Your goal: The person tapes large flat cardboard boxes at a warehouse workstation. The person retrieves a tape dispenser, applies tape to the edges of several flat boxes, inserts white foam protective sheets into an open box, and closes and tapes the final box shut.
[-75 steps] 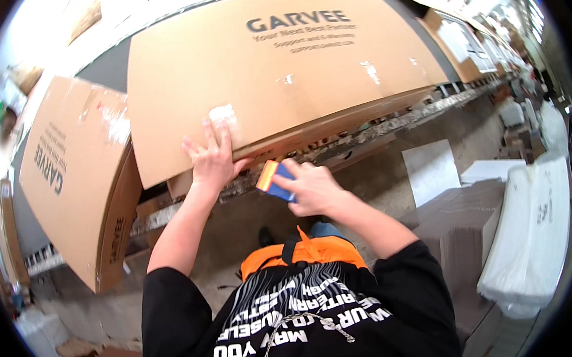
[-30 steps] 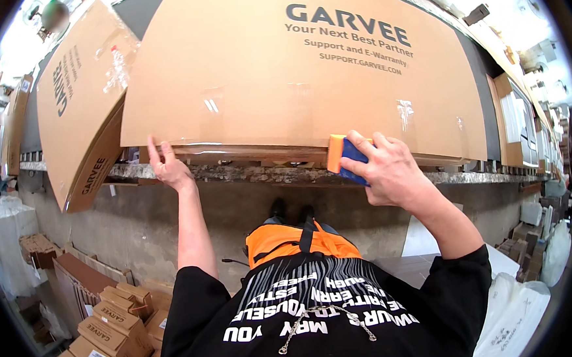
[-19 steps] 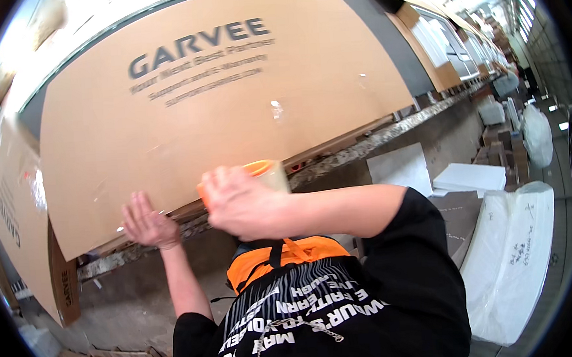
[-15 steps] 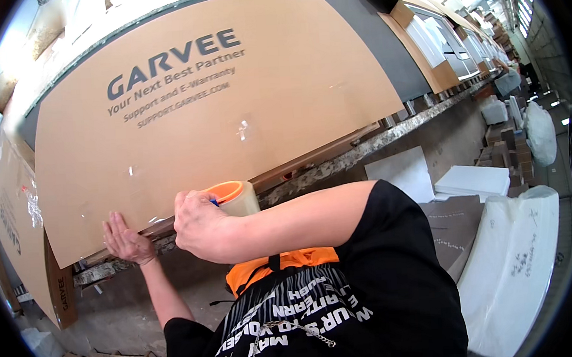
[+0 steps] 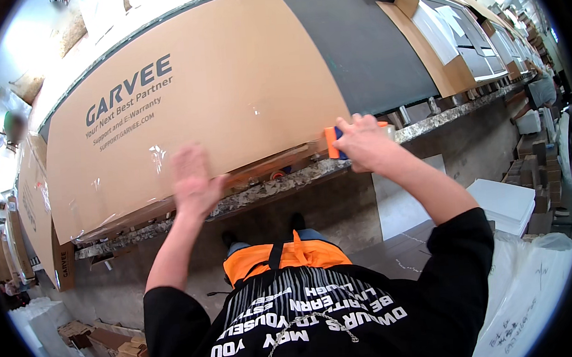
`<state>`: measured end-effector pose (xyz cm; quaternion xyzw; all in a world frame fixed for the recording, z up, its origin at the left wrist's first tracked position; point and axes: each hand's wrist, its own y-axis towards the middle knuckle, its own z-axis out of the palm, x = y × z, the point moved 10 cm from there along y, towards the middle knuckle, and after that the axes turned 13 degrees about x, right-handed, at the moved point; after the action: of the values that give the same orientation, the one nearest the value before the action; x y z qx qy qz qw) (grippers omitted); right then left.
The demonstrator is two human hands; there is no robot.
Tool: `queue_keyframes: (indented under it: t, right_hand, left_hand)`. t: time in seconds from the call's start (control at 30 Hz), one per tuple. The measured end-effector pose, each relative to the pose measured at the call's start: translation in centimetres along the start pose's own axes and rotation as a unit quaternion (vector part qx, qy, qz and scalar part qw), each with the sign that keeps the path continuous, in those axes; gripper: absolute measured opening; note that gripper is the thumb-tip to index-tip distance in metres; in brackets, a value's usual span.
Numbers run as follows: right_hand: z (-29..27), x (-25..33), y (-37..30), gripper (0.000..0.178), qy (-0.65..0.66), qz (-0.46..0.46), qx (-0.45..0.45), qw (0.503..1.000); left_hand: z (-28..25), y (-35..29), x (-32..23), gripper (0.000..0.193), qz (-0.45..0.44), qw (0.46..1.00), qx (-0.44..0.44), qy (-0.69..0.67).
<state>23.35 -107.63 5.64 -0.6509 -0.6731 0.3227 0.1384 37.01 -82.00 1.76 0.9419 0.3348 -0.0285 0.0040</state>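
A large flat brown carton with dark print lies in front of me. My left hand is over its near edge, somewhat blurred, fingers stretched out and holding nothing. At the carton's near right corner, my right hand is wrapped round an orange and blue tape dispenser. Most of the dispenser and its tape roll is hidden behind the fingers. Shiny strips of clear tape show on the carton's top and along its near edge.
The carton rests on a dark-topped conveyor with a worn metal edge rail. Further right sits an open carton with white-edged panels. Another carton stands at the left. White boards and wrapped white sheets lie right of me.
My right hand has moved right with the tape dispenser, from near the carton's middle to its right corner. My left hand has shifted right and up along the near edge.
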Motion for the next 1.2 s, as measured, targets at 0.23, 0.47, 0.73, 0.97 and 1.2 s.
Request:
queue_keyframes:
  t: [0.23,0.47,0.73,0.97,1.2]
  right_hand:
    - [0.7,4.0,3.3,0.021,0.064,0.013,0.026,0.998]
    - [9.3,10.5,5.4,0.028,-0.254,-0.052,0.206,0.944]
    - [4.1,3.3,-3.4,0.065,0.376,-0.143,-0.001,0.916]
    - [-2.8,2.4,0.7,0.071,0.799,-0.191,-0.310,0.478]
    - [-5.3,8.3,14.2,0.042,0.873,-0.191,-0.290,0.341]
  left_hand:
    - [2.5,10.7,-16.3,0.095,0.104,0.991,0.074,0.041]
    - [2.7,11.3,-16.3,0.098,0.083,0.996,0.009,0.038]
    - [2.9,9.7,-15.1,0.106,0.123,0.991,-0.038,-0.025]
    - [0.4,-3.8,5.3,0.119,0.033,0.997,-0.074,-0.007]
    - [-0.7,-17.4,30.1,0.122,-0.200,0.974,-0.089,-0.052]
